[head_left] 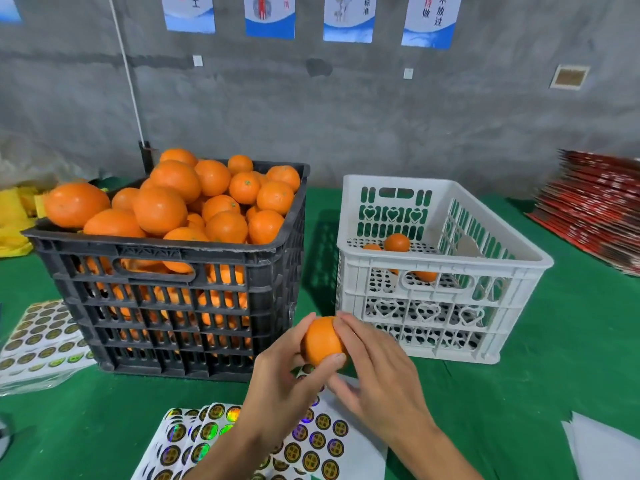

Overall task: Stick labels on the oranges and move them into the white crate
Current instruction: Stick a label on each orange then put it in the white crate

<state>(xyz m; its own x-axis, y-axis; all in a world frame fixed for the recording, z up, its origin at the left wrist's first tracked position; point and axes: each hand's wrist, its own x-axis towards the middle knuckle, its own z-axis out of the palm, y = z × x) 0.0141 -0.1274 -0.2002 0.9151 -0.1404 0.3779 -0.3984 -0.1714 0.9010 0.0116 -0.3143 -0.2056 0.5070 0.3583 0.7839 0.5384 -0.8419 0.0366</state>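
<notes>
**Hands on one orange, labelling stage; crate transfer barely begun**

Both hands work a single orange held above the near edge of the desk. Left hand: fingers and thumb curled round the fruit from the left and below, gripping it. Right hand: fingers laid against the right side of the fruit, thumb below; whether it presses a label down or only steadies the fruit cannot be told, and no label is visible on the exposed peel.

Directly beneath the hands lie the label sheets, fanned on the green desk cover, most rows of round stickers still in place. A second stack of label sheets lies at the left, just beside the black crate.

Behind the hands stand two crates, side by side with a gap between them:

- Black crate, left: heaped above the rim with unlabelled stock oranges. Judgement: nearly the full supply remains to be processed
- White crate, right: holds only a few finished oranges on its floor, at least three visible through rim and slots; the exact count is hidden by the wall

Task status, as a judgement: very early. Remaining for the current fruit: confirm the label is seated, then place it in the white crate. Remaining overall: repeat for the whole black crate.

Further back: a stack of red flat cartons at the right, yellow bags at the left, then the grey wall with posters
</notes>
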